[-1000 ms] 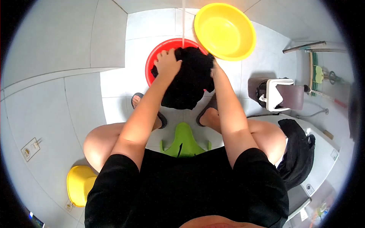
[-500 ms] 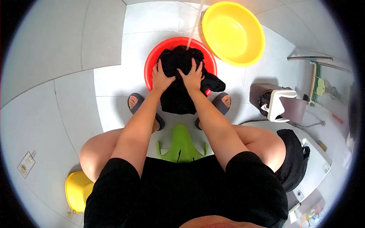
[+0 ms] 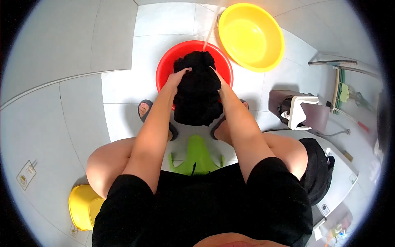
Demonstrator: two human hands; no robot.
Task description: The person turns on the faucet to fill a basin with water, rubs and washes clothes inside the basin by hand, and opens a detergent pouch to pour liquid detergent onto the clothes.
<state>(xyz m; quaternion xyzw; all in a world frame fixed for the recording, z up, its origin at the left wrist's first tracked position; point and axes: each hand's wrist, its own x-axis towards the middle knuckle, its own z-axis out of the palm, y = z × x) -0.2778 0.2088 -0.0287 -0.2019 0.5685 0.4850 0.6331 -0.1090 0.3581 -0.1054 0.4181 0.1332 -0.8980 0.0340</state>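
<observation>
A bunched black garment point(image 3: 197, 88) lies in and over the near rim of a red basin point(image 3: 163, 66); its exact kind does not show. On its left side my left hand point(image 3: 179, 77) grips it, thumb on top and the other fingers mostly hidden. My right hand point(image 3: 220, 80) holds the opposite side, its fingers partly covered by the cloth. From above, a thin stream of water point(image 3: 210, 31) runs down onto the far end of the garment.
A yellow basin point(image 3: 251, 37) stands right of the red one. Between my legs is a green plastic thing point(image 3: 196, 154). A bin with a white-rimmed lid point(image 3: 302, 113) sits at right, and a yellow container point(image 3: 84, 206) at lower left.
My hands have moved from pressing on top of the garment to gripping its two sides. The cloth is gathered narrower, and the piece that hung over the right rim is drawn in.
</observation>
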